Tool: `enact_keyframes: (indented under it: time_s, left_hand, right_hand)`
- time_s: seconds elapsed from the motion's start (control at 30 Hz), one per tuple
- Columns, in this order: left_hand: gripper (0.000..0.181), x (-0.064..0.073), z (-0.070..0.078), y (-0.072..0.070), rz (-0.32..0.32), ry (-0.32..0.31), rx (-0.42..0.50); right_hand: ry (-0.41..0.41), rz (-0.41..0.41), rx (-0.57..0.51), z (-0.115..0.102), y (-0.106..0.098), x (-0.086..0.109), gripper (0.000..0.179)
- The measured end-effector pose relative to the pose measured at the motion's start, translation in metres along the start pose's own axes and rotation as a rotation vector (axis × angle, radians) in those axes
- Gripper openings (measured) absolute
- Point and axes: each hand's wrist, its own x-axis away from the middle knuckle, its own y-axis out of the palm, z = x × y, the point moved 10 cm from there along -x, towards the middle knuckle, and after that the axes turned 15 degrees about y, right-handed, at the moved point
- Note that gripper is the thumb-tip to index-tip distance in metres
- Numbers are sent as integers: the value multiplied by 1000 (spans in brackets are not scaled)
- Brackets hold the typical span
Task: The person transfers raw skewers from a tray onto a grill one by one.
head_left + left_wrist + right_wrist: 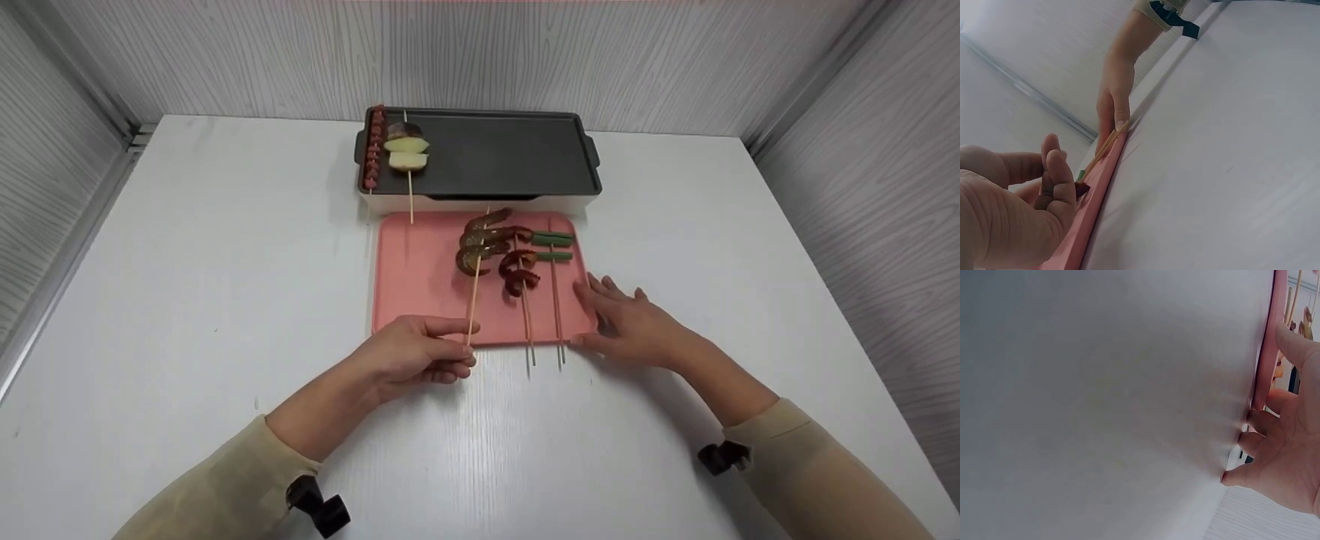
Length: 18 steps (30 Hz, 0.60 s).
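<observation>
In the head view my left hand (424,349) pinches the lower stick of a shrimp skewer (474,260) between thumb and fingers. Its shrimps are over the middle of a pink tray (412,300); whether they touch it I cannot tell. To their right lie a skewer of dark red curled tentacle pieces (514,262) and a skewer of green vegetable pieces (553,238), both sticks reaching past the tray's front edge. My right hand (637,326) touches the tray's right front corner with extended fingers, its thumb at the front edge, as the right wrist view shows too.
Behind the tray stands a dark grill plate (502,154) on a white base. At its left end lie a skewer of small red pieces (373,154) and a skewer of sliced vegetables (407,145), whose stick overhangs the front. White table (247,262) surrounds everything; panelled walls close the back and sides.
</observation>
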Motion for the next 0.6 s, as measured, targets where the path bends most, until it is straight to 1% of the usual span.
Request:
enact_keyframes:
  time_s: [0.2, 0.37, 0.53, 0.6]
  left_hand:
    - [49, 1, 8, 0, -3, 18, -21]
    - [48, -1, 17, -3, 5, 32, -36]
    - [46, -5, 31, -8, 13, 50, -53]
    - [45, -8, 36, -9, 24, 49, -40]
  right_hand:
    - [6, -7, -4, 0, 0, 1, 94]
    - [2, -9, -5, 0, 0, 0, 94]
    - [-3, -13, -4, 0, 0, 0, 93]
    - [-2, -12, -1, -1, 0, 1, 93]
